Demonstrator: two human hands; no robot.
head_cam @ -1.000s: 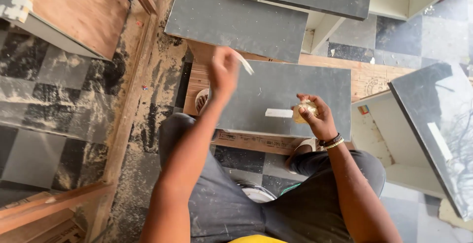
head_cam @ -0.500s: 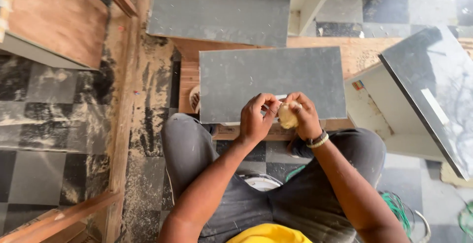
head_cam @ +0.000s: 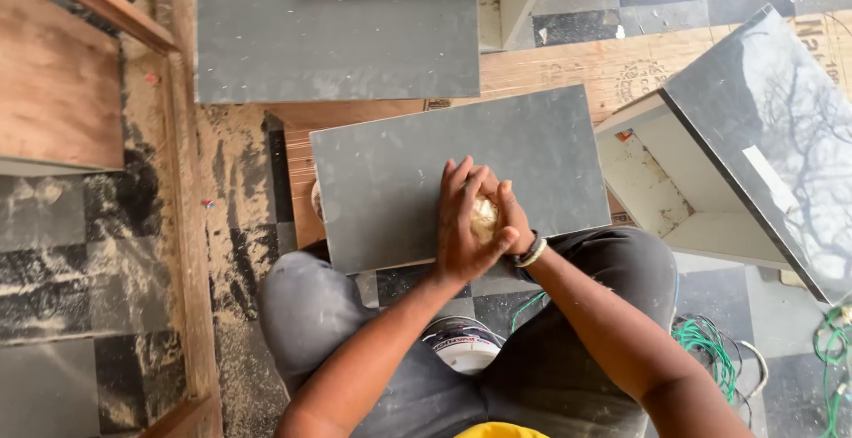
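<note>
We look straight down and find both our hands pressed together over the near edge of a dark grey panel (head_cam: pixel 448 176). The left hand (head_cam: pixel 460 225) wraps over the top, fingers curled, and the right hand (head_cam: pixel 513 216) cups from the other side, a beaded bracelet (head_cam: pixel 531 252) at its wrist. Between them we clasp a pale yellowish lump (head_cam: pixel 484 218), only a sliver of it showing through the gap; what it is made of we cannot tell. Both hands are clenched on that lump, touching one another.

The panel lies flat on a bare plywood sheet (head_cam: pixel 621 61), speckled with pale dust. A second grey panel (head_cam: pixel 337 43) lies just beyond it, well apart from our hands. To the right stands an open white-lined cabinet box (head_cam: pixel 657 181) with a glossy dark face (head_cam: pixel 772 127). Our knees in dark trousers (head_cam: pixel 311 305) frame a round tin (head_cam: pixel 461 345) sitting between them on the floor. Green cable (head_cam: pixel 710 340) coils beside the right knee. Sawdust covers the chequered floor (head_cam: pixel 80 252) on the left, beside a wooden frame (head_cam: pixel 182 207).
</note>
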